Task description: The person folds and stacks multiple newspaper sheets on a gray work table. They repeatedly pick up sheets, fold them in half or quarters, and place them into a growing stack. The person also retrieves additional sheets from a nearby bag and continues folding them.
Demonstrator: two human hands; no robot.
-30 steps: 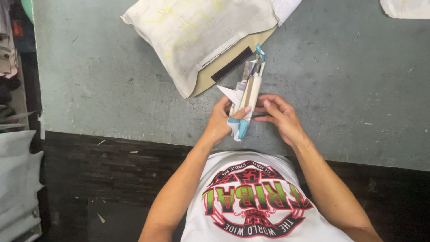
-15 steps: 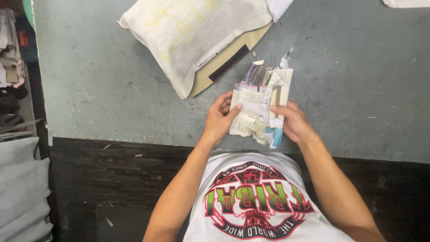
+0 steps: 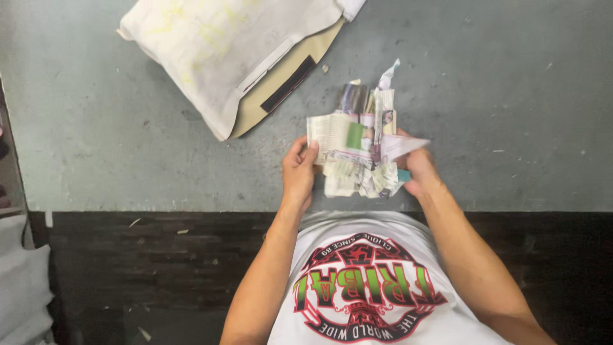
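Above the grey table, left hand and right hand grasp 1 paper bundle.

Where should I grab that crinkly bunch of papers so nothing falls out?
Probably by its two side edges, one hand from each side, as the left hand and right hand do now. The paper bundle is loose, with ragged scraps hanging below.

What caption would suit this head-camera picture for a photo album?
Both hands, left hand and right hand, hold a crumpled bundle of printed paper over a grey table, near a white cloth bag.
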